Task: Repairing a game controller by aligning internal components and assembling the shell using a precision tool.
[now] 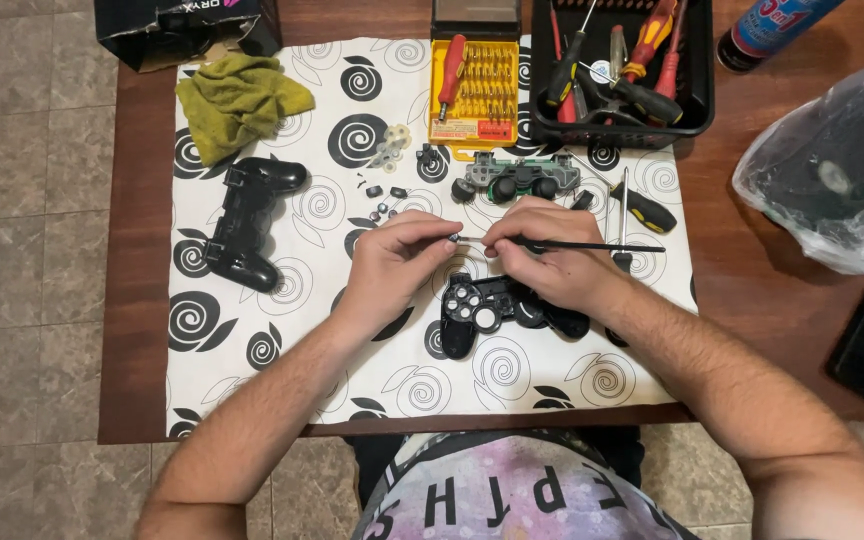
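Note:
My left hand (392,262) pinches a small dark button part (451,238) between thumb and fingers. My right hand (542,255) holds a thin black tool (592,246) level, its tip pointing left at that small part. Both hands hover just above a black controller front shell (482,310) lying face up on the patterned cloth (252,340). A green circuit board with two thumbsticks (520,177) lies just beyond my hands.
A black controller back shell (247,220) lies to the left, a yellow-green rag (237,100) above it. Small loose buttons (384,195), a yellow bit set (472,90), a black tray of screwdrivers (622,70), a screwdriver (642,208) and a plastic bag (832,170) are around.

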